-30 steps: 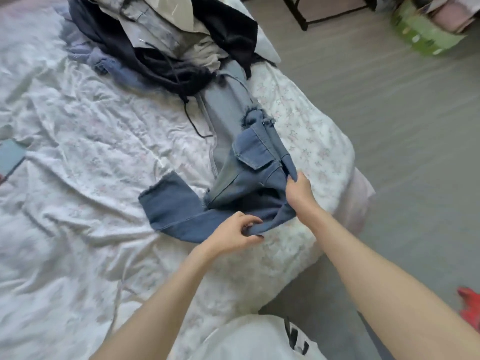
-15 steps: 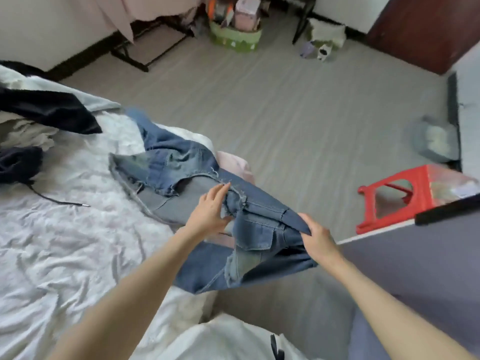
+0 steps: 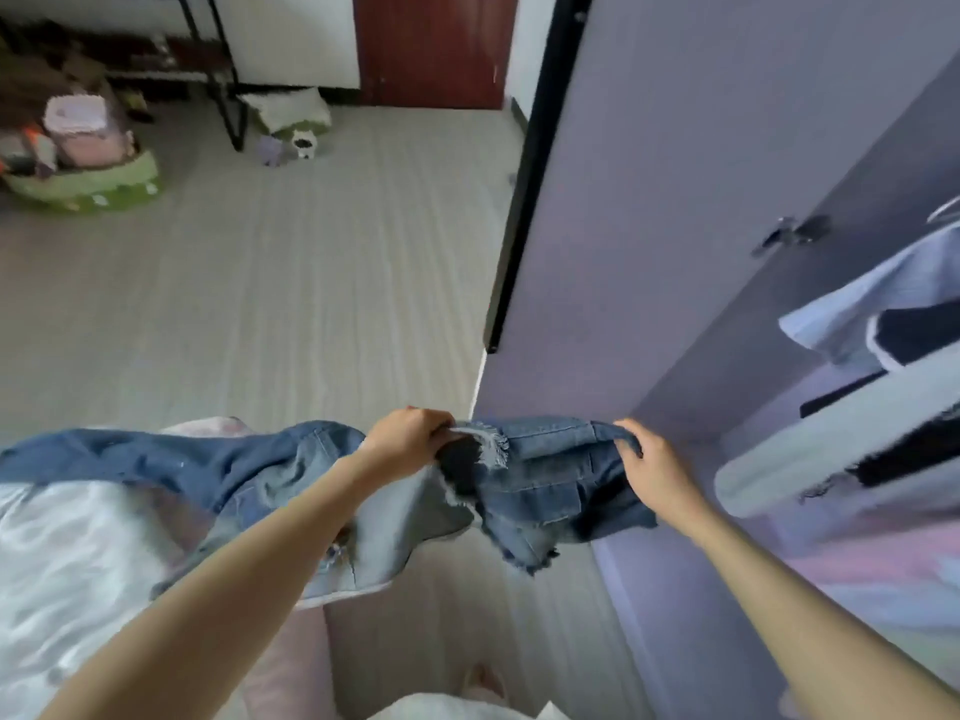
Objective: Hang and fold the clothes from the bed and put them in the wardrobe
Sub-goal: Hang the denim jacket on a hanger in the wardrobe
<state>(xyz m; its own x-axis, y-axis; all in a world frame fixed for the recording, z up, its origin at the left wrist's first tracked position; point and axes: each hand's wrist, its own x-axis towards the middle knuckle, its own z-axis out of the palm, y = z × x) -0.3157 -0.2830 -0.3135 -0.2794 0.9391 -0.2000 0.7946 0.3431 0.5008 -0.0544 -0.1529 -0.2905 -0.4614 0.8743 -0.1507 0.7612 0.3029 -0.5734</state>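
Folded blue jeans (image 3: 545,485) with frayed hems hang between my hands, off the bed's edge. My left hand (image 3: 410,439) grips the folded bundle at its left side. My right hand (image 3: 652,467) grips its right edge. A trailing leg of the jeans (image 3: 156,459) still lies across the white bed sheet (image 3: 67,553). The open wardrobe (image 3: 779,356) stands just to the right, with a white shelf (image 3: 831,433) and hanging clothes (image 3: 893,314) inside.
The purple wardrobe door (image 3: 649,174) stands open ahead of my hands. Grey floor (image 3: 260,278) spreads to the left. A green basket of items (image 3: 83,163) and a black rack leg (image 3: 223,80) sit far back, near a dark red door (image 3: 431,49).
I have lifted the folded jeans off the bed and turned right, carrying them toward the open wardrobe. Both hands kept their grip.
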